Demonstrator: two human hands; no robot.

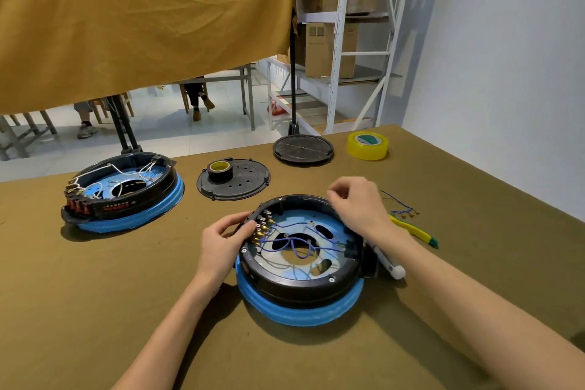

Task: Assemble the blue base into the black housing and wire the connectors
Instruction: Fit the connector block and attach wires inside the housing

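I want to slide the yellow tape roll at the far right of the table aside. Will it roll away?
Probably not: the yellow tape roll lies flat on its side, so it should slide on the cloth-covered table rather than roll. It looks light and rigid. Tipped onto its edge, it could roll.

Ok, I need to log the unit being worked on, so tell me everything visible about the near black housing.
The near black housing is a round, plastic-looking ring seated on a blue base, open side up on the olive cloth. Inside lie a pale blue plate with cutouts, blue wires and brass connectors at its left edge. The left hand grips that edge; the right hand hovers over the far rim.
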